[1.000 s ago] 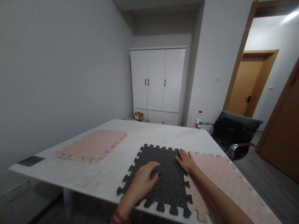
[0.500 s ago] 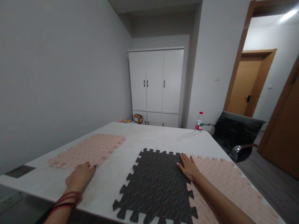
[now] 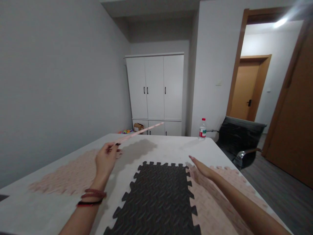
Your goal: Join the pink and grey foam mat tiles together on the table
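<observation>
Left hand (image 3: 105, 160) pinches lifted pink foam tile (image 3: 139, 132) by one edge, right hand (image 3: 201, 168) open flat beside black foam tile (image 3: 158, 192); single-edge pinch risks sag, slip.

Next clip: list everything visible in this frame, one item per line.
table: one, white, foreground
black tile: one, black, table centre
right pink tile: one, pink, against black tile's right edge
left pink tiles: pink, flat on table's left; count unclear
lifted pink tile: one, pink, raised edge-on above table
bottle: one, clear, red label, far table corner
wardrobe: one, white, back wall
chair: one, black, right of table
left hand: pinching lifted pink tile
right hand: open, flat, at the tiles' seam
</observation>
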Motion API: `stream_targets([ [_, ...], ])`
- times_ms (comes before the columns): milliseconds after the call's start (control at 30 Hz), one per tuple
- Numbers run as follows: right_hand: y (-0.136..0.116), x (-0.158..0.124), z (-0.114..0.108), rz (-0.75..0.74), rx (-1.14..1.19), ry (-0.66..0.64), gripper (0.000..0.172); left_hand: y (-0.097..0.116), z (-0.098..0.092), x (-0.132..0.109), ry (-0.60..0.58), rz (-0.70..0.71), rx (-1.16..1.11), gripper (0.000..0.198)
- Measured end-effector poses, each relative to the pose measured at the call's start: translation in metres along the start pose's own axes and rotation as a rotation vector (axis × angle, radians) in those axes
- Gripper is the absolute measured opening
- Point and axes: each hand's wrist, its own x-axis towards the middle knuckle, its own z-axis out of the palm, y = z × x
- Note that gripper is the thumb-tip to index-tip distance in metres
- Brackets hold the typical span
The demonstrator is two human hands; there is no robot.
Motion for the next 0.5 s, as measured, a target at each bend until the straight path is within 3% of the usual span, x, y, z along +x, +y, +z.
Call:
stream_targets([
  [133,0.008,-0.004,-0.095,0.095,0.462,0.21,0.075,0.084,0.083,-0.025,-0.271,0.252,-0.083,0.029],
  [233,0.04,-0.014,-0.15,0.153,0.62,0.36,0.068,0.13,0.15,-0.063,-0.478,0.408,-0.04,0.023],
  [300,0.072,-0.02,-0.166,0.271,0.434,0.507,0.066,0.151,0.188,-0.088,-0.613,0.501,0.015,0.023],
  [367,0.105,-0.025,-0.168,0.367,0.207,0.609,0.065,0.164,0.218,-0.106,-0.723,0.584,0.076,0.025],
  [500,0.155,-0.029,-0.154,0.347,-0.019,0.692,0.051,0.176,0.252,-0.121,-0.815,0.724,0.194,0.026],
])
